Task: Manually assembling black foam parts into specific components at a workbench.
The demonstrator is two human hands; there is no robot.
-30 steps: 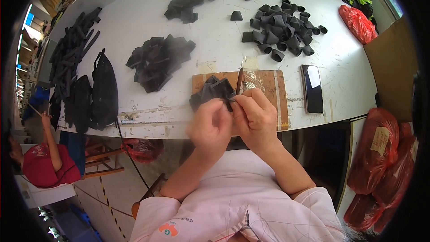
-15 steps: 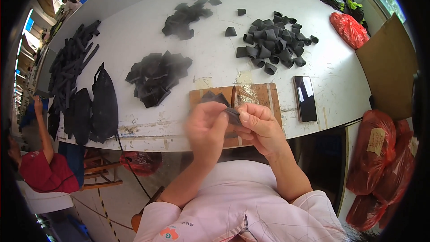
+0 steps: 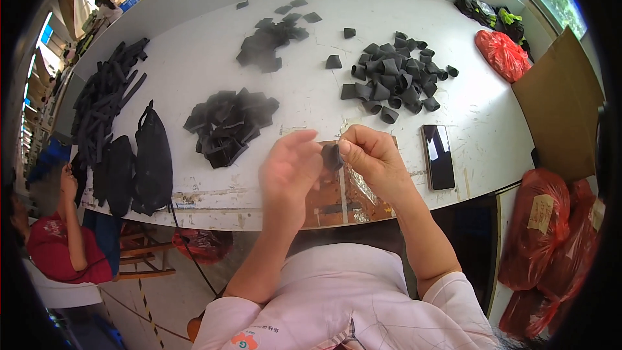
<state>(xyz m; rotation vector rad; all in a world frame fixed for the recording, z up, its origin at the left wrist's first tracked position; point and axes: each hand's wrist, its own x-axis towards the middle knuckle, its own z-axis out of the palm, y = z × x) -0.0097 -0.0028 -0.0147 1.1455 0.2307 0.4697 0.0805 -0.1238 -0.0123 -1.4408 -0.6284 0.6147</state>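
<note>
A small black fabric piece is pinched between the thumb and fingers of my right hand, above a brown wooden board. My left hand is just to the left of that piece, slightly blurred, with its fingers stretched out and apart. Whether its thumb side touches the piece I cannot tell. Left of the board lies a heap of flat black pieces. Beyond the board on the right is a pile of black pieces curled into loops.
A phone lies right of the board. More flat pieces are farther back. Black strips and a black bag lie at the left. Red plastic bags are at the right; a person in a red shirt is at far left.
My left hand has come away from its pinch and spread its fingers. My right hand has kept the piece. The dark pieces seen on the board earlier no longer show there.
</note>
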